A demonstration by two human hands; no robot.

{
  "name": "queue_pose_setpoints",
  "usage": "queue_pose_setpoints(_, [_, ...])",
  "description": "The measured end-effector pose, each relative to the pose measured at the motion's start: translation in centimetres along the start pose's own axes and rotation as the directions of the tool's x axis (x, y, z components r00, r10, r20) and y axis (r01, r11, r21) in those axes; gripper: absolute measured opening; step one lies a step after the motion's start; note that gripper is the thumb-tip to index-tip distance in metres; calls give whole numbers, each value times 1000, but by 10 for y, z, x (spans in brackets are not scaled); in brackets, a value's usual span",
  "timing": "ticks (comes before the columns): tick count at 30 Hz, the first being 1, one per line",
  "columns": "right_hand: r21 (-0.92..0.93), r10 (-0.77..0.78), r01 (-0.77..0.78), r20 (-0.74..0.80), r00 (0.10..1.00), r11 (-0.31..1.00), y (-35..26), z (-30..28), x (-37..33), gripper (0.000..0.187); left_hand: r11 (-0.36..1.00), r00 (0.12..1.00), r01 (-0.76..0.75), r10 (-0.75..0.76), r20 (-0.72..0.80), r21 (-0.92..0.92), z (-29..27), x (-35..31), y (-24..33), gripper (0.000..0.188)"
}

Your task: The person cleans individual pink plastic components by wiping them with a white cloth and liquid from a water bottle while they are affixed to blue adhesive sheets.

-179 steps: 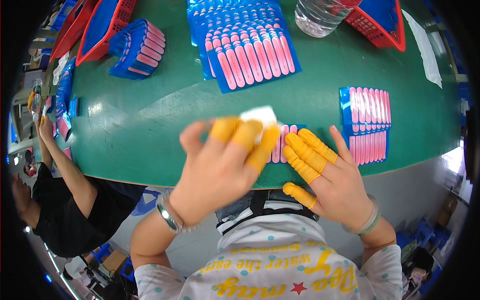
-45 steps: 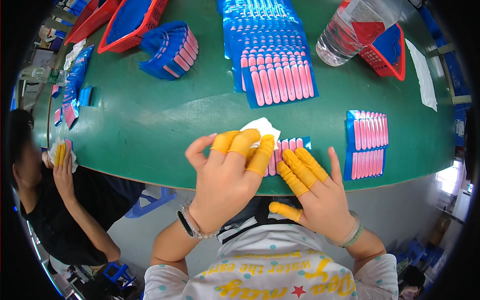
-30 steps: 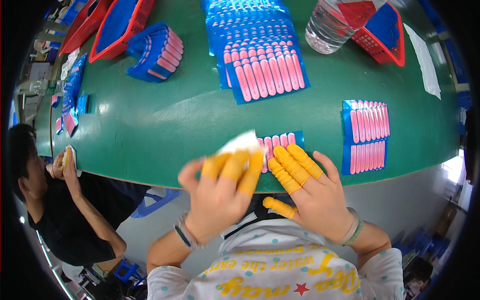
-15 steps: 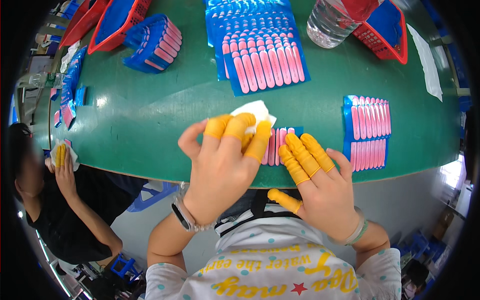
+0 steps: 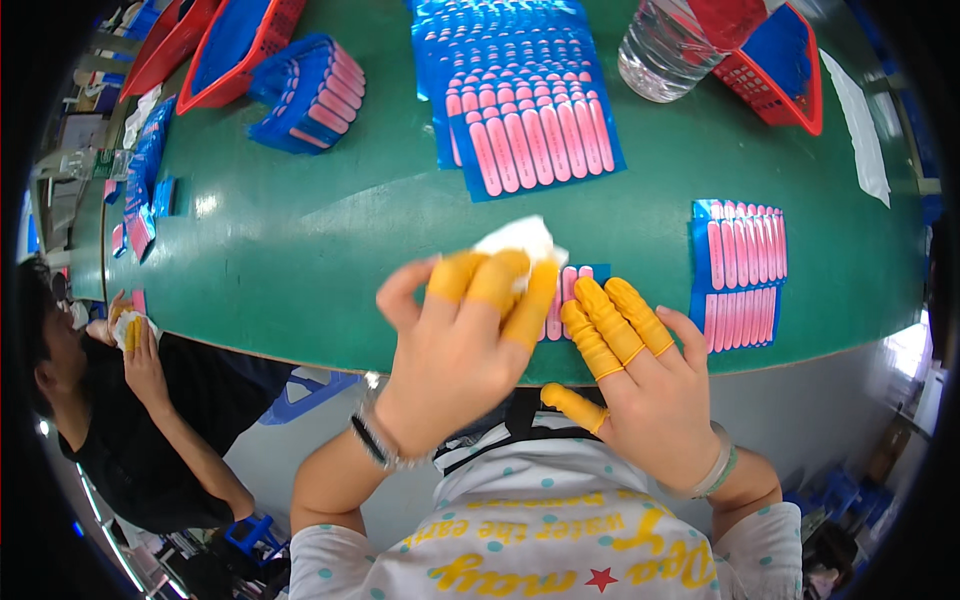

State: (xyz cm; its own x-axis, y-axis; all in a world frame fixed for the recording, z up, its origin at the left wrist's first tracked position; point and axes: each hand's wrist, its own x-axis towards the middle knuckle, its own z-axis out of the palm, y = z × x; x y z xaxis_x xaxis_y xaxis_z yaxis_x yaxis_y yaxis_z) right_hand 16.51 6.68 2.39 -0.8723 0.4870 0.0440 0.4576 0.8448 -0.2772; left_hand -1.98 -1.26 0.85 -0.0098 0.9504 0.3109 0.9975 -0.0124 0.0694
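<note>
Your small blue sheet of pink strips (image 5: 569, 287) lies partly hidden beneath your hands. Your right hand (image 5: 650, 400) rests outstretched on its right part, gripping nothing. Your left hand (image 5: 455, 340), at its left part, pinches a white wipe (image 5: 518, 237). Right of the sheet lie folded pink-strip sheets (image 5: 742, 278); beyond it, overlapping pink-strip sheets (image 5: 541, 145) carry tiny, unreadable dark print. On your side of it, your white shirt (image 5: 540, 530) bears upside-down yellow lettering.
</note>
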Motion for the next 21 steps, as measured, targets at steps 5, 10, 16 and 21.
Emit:
queue_pose_setpoints(5, [29, -24, 24, -22, 999, 999, -1, 3, 1, 61, 997, 997, -18, 24, 69, -79, -18, -42, 18, 28])
queue_pose_setpoints(10, [-11, -15, 15, -3, 1000, 1000, -3, 1, -2, 61, 1000, 1000, -11, 11, -7, -12, -3, 4, -3, 37])
queue_pose_setpoints(16, [21, 4, -4, -3, 1000, 1000, -1, 1, -2, 57, 1000, 999, -23, 23, 33, -12, -14, -36, 22, 35])
queue_pose_setpoints(21, [63, 2, -2, 2, 1000, 998, 12, -2, -5, 57, 995, 996, 13, -5, 84, -103, -20, -41, 27, 38])
